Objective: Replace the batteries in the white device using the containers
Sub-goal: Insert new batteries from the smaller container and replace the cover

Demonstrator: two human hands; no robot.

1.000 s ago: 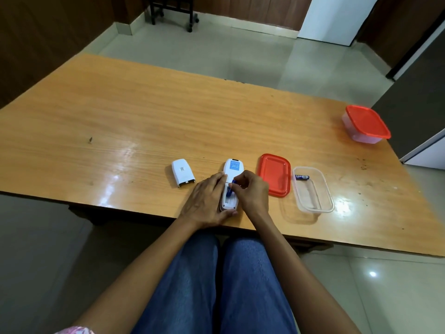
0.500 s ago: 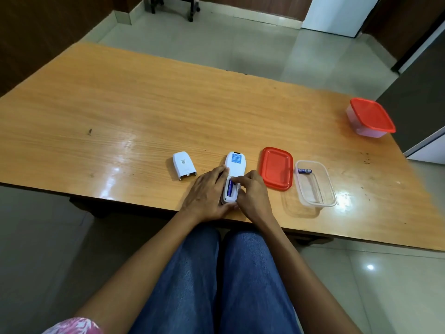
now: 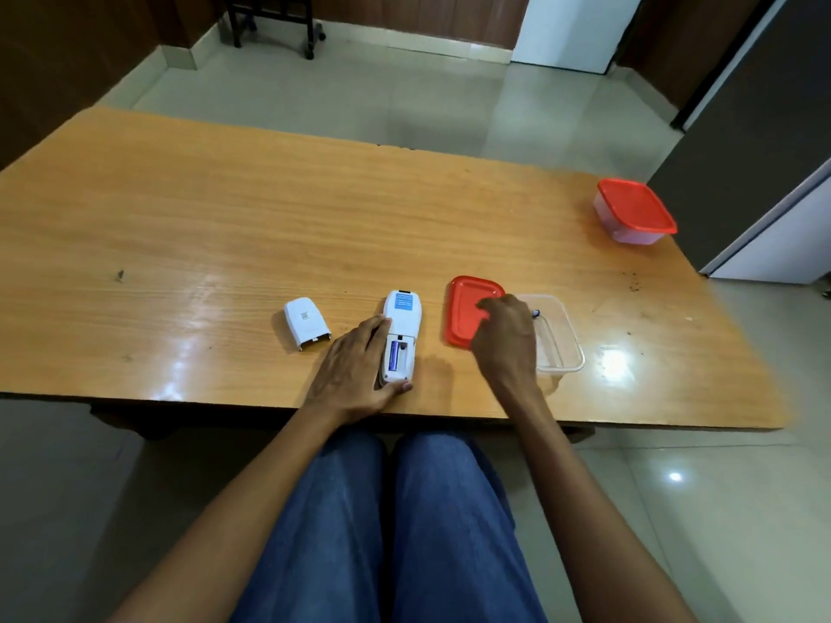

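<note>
Left hand [image 3: 355, 375] clasps the white device [image 3: 401, 326] on the worktop [image 3: 225, 227], a blue battery [image 3: 394, 357] seated beside that grip. Right hand [image 3: 506, 339] hovers over red lid [image 3: 465, 308] and clear container [image 3: 566, 348], grip unclear; loose battery [image 3: 536, 313] just beyond.

We see a glossy wooden surface [image 3: 270, 209] on a pale tiled floor [image 3: 359, 96]. Dark wood-panelled walls [image 3: 67, 60] close the far side around a white panel [image 3: 571, 29], with black castored furniture legs [image 3: 274, 20] at the back and a dark grey cabinet [image 3: 764, 128] on the right. Lamp glare [image 3: 674, 476] dots the floor.
</note>
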